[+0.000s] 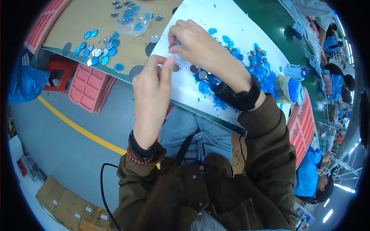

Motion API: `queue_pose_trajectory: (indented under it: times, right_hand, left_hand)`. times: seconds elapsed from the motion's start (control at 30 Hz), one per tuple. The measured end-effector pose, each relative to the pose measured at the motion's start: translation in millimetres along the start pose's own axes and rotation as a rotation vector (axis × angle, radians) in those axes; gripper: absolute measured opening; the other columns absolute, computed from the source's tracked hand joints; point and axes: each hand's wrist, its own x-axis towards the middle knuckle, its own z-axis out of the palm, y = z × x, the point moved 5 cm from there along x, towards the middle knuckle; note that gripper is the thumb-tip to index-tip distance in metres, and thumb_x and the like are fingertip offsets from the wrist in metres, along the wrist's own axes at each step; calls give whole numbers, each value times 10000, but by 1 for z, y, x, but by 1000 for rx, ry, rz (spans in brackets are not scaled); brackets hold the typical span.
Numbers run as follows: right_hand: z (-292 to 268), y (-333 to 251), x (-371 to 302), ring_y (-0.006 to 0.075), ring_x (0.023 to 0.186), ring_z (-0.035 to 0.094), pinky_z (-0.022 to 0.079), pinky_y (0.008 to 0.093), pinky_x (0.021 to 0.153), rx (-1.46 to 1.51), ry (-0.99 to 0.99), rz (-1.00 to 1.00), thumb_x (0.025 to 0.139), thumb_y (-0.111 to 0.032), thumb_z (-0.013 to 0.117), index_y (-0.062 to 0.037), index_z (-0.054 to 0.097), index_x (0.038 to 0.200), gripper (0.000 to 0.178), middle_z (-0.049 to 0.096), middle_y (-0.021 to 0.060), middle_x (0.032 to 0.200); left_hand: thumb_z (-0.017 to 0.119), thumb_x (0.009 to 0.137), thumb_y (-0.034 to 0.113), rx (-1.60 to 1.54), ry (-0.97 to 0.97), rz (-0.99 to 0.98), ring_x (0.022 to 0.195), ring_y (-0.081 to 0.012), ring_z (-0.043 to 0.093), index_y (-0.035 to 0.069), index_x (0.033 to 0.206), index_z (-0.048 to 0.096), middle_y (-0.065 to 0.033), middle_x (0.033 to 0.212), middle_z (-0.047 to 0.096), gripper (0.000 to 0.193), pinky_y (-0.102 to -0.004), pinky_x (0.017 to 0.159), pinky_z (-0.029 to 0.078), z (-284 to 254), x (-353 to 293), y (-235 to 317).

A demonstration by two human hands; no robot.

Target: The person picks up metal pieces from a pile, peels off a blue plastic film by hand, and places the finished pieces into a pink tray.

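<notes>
My right hand (pixel 194 41) is closed over a white sheet (pixel 196 17), its fingertips pinching a small round disc (pixel 172 46) with a blue edge, partly covered by the fingers. My left hand (pixel 152 77) is just below and left of it, thumb and fingers curled together; whatever they hold is hidden. Beside the left thumb a silver disc (pixel 176 67) lies on the sheet. Under my right forearm spreads a heap of crumpled blue film scraps (pixel 266 75), mixed with shiny round discs (pixel 202 75).
On the brown tabletop (pixel 73 23) at left are loose blue and silver discs (pixel 105 60) and a clear plastic bowl (pixel 148 19) of discs. A tape-wrapped tub (pixel 283 89) stands at right. Pink crates (pixel 88 87) and cartons (pixel 69 210) are on the floor; people work at right.
</notes>
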Motion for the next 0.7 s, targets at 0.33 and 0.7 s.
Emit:
queue_pose_trajectory:
  times: [0.33,0.7]
  right_hand:
    - [-45,-13,-45,64,590,471,386,188,576,1052,34,643,755,-153,610,-18,555,797,152,547,25,682]
    - [-57,-32,-68,56,603,417,339,181,560,1175,-147,550,870,-259,442,-45,484,782,235,477,7,656]
  left_hand:
    - [389,885,327,-510,-169,123,444,-106,420,16,864,451,-39,529,461,318,-240,411,315,14,-1,9]
    - [378,895,290,-1028,-460,-57,406,-27,216,56,771,419,47,492,279,268,-181,365,162,26,-15,24]
